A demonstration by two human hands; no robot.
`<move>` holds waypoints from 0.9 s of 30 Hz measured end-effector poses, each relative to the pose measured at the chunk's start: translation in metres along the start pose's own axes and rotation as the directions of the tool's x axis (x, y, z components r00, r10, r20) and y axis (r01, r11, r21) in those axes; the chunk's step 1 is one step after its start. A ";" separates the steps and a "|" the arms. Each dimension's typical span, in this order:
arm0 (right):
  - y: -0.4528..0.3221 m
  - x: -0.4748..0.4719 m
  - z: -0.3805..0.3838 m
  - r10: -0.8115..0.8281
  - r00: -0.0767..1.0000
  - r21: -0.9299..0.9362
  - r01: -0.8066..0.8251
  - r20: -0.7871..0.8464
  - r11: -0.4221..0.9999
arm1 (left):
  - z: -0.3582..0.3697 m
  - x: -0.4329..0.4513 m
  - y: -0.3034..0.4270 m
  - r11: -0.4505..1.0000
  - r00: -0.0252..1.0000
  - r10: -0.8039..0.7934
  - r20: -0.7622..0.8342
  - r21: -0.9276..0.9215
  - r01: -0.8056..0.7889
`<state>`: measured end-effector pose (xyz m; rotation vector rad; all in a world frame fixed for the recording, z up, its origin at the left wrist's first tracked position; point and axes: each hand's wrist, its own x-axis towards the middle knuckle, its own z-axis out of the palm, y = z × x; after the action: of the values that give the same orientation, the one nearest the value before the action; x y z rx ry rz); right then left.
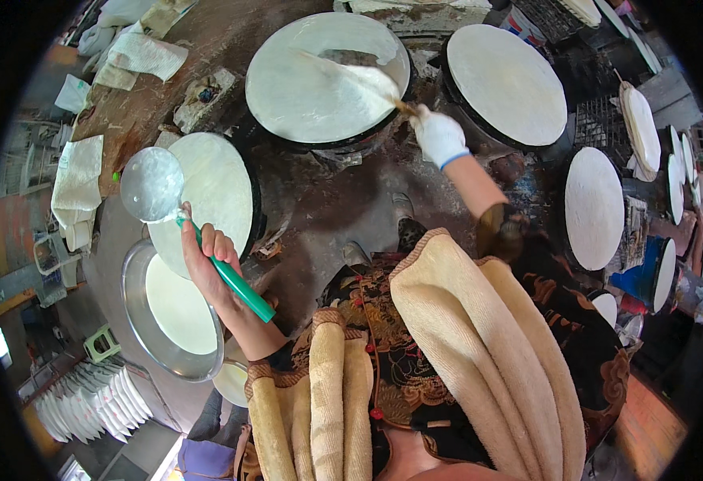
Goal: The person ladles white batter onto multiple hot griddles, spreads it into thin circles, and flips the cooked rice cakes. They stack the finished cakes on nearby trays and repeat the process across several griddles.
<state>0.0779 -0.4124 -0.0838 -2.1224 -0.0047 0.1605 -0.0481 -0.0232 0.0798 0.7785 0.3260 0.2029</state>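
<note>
My bare left hand (210, 255) grips the green handle of a metal ladle (153, 183), whose round bowl is up over the left round griddle. My right hand (440, 135), in a white knit glove, holds a short brown handle (405, 108) at the rim of the large middle griddle (261, 78). A whitish fan-shaped blade or sheet (357, 90) reaches from that handle over the griddle; I cannot tell which it is. Wet white batter coats most of this griddle, with a dark uncoated patch near its far side. The left griddle (219, 180) bears a white layer.
A metal basin (132, 312) of white liquid stands at left, beside a smaller bowl (231, 382). More white-covered griddles (507, 84) (594, 207) curve around to the right. Folded cloths (78, 174) lie at far left. A green stool (102, 343) is lower left. Another person's legs (207, 415) show behind.
</note>
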 end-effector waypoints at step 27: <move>0.019 -0.010 -0.045 0.002 1.000 0.021 -0.002 0.021 1.000 | 0.034 0.029 -0.033 0.981 0.977 -0.183 0.107 0.085 0.174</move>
<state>0.0726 -0.4610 -0.0750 -2.0997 -0.0133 0.1836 -0.0068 -0.0595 0.0727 0.8269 0.2945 -0.0236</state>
